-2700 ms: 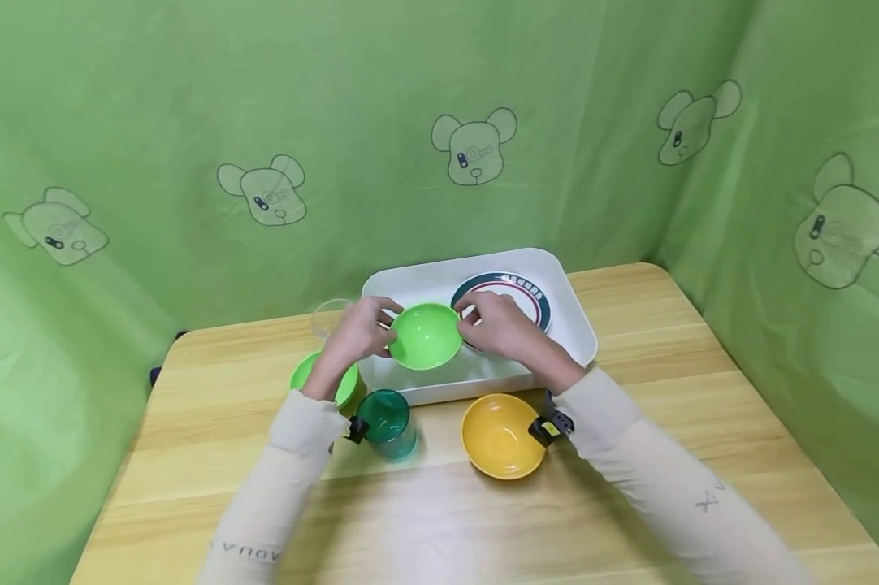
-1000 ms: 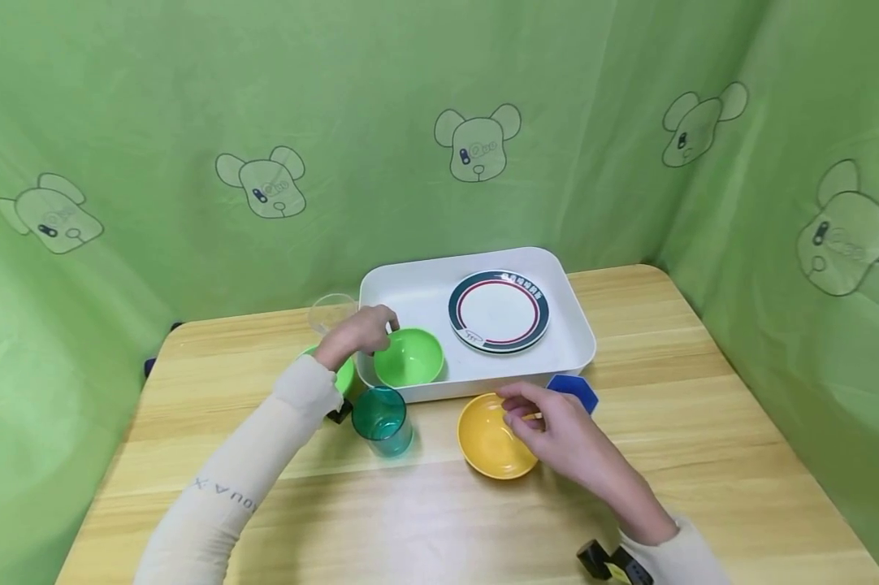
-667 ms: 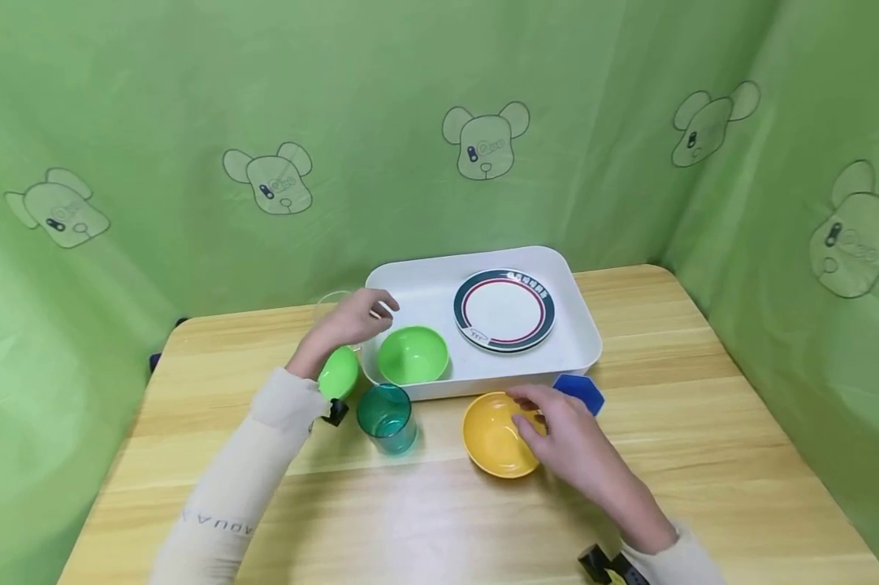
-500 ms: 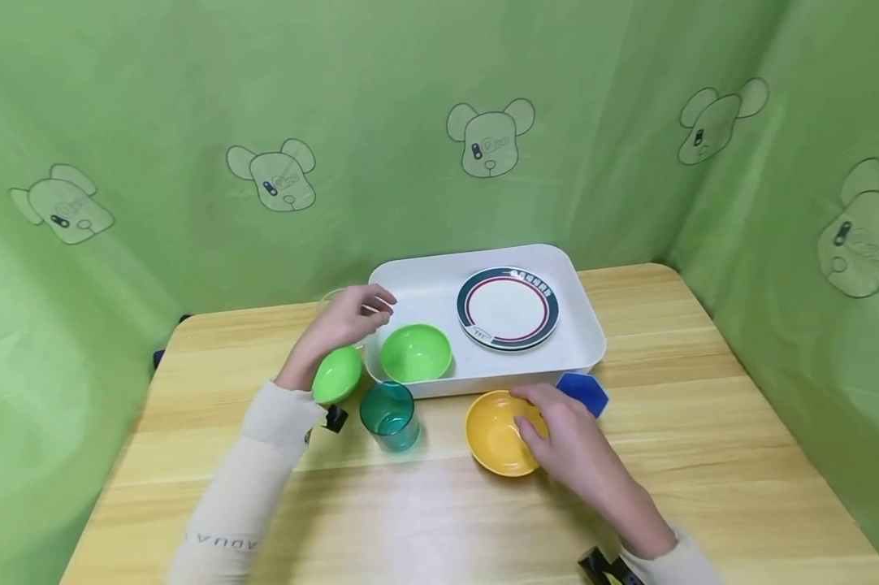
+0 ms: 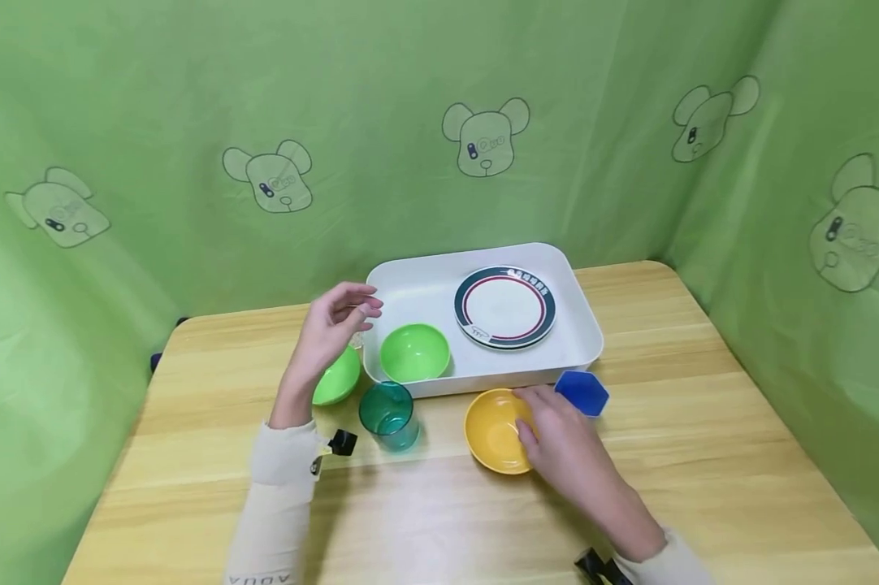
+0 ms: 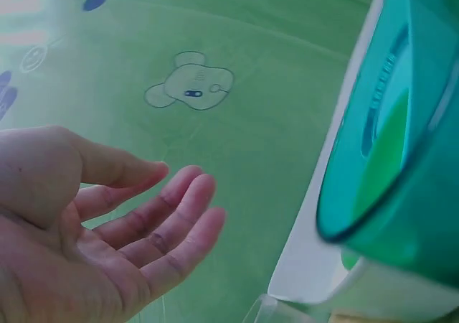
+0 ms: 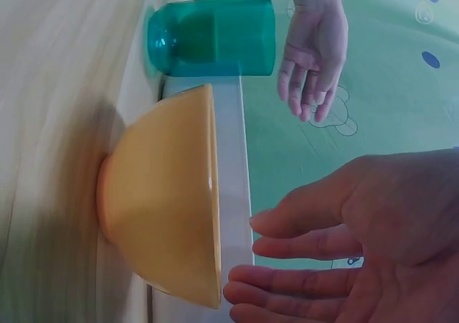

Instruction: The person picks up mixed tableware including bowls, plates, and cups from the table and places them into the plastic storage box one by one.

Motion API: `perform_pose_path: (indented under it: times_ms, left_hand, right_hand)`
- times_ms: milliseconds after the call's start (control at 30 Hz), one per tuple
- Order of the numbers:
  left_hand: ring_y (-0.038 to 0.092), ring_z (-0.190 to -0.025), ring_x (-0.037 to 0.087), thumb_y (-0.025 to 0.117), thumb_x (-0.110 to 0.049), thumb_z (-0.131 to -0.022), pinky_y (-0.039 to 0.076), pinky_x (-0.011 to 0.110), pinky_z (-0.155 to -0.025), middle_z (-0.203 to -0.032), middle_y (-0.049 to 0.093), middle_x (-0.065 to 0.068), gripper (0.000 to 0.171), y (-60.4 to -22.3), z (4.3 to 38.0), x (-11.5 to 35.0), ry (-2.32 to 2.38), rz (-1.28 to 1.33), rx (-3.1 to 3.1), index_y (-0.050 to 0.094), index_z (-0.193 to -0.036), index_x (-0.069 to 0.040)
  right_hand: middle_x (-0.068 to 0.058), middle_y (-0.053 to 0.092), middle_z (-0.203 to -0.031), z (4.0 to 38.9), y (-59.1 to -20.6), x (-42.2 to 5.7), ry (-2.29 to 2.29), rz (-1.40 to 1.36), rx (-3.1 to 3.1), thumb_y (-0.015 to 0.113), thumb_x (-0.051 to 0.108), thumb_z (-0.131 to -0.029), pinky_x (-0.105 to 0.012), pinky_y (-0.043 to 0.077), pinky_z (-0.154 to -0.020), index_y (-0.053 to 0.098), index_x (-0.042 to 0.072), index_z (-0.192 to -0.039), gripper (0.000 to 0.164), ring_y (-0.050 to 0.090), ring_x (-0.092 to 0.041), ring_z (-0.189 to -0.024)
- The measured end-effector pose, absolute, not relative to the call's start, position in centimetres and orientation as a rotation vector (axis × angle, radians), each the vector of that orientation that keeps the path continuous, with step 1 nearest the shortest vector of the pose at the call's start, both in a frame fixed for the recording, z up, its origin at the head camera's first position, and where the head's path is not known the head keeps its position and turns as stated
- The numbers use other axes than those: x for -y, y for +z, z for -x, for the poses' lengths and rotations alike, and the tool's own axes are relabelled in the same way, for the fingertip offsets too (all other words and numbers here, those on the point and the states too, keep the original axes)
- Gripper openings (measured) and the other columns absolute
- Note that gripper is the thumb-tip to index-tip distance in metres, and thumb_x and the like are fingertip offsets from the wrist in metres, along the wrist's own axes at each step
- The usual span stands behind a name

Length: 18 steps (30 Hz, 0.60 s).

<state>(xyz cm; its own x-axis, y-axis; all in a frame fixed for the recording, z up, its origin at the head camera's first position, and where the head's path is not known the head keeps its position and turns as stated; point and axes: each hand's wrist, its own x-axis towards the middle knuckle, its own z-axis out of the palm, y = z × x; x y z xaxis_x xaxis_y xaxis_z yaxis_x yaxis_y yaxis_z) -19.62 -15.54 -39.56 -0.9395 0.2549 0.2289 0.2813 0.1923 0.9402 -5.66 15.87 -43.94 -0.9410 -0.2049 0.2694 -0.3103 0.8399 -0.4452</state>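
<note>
My left hand [image 5: 327, 329] hovers beside the left end of the white tray [image 5: 476, 380], its fingers loosely bent and holding nothing. Below it, partly covered by the wrist, sits a green bowl [image 5: 339, 378] on the table. A second green bowl [image 5: 414, 353] lies inside the tray, left of the plates. My right hand [image 5: 565, 435] is over the right rim of the orange bowl [image 5: 492, 439]. In the right wrist view its relaxed fingers [image 7: 308, 208] stand close to the bowl's rim with nothing between them.
A teal cup [image 5: 390, 418] stands between the left forearm and the orange bowl. Plates [image 5: 505, 309] with a dark green border lie in the tray. Right of the orange bowl is a blue hexagonal dish [image 5: 582, 393]. A clear cup [image 6: 276, 310] shows by the tray's corner.
Both hands earlier held a green bowl over the tray; it now rests inside. The right hand came back to the orange bowl. The left hand let go and drew back leftward, turning its palm.
</note>
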Motion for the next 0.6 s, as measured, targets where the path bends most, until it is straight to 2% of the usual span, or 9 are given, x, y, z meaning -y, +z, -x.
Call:
perform_pose_path:
  times_ms: [200,400,600]
  left_hand:
    - [0.065,-0.108,0.045,0.057,0.002,-0.103,0.061,0.039,-0.09,-0.116,0.067,0.026,0.028,-40.3,18.9,15.9,-2.044,0.494,2.244,0.06,-0.13,0.005]
    - [0.067,-0.106,0.038,0.058,0.004,-0.102,0.061,0.04,-0.09,-0.117,0.066,0.028,0.028,-40.6,18.6,15.9,-2.095,0.473,2.186,0.059,-0.13,0.008]
    - [0.065,-0.108,0.047,0.058,0.006,-0.1,0.06,0.046,-0.091,-0.116,0.065,0.031,0.027,-40.9,18.7,15.2,-2.12,0.484,2.183,0.06,-0.127,0.009]
  right_hand:
    - [-0.023,0.067,-0.118,6.1,-44.2,-15.4,0.626,-0.365,2.849,0.077,-0.002,-0.086,-0.052,0.059,-0.09,0.066,-0.01,-0.123,0.04,0.066,-0.038,-0.105]
    - [-0.026,0.066,-0.12,6.7,-44.9,-15.0,0.563,-0.348,2.905,0.076,-0.001,-0.087,-0.053,0.06,-0.09,0.063,-0.01,-0.127,0.044,0.066,-0.04,-0.104]
    - [-0.022,0.069,-0.1,7.6,-45.9,-15.4,0.581,-0.329,2.908,0.073,-0.007,-0.086,-0.048,0.063,-0.074,0.064,-0.008,-0.121,0.036,0.067,-0.035,-0.084]
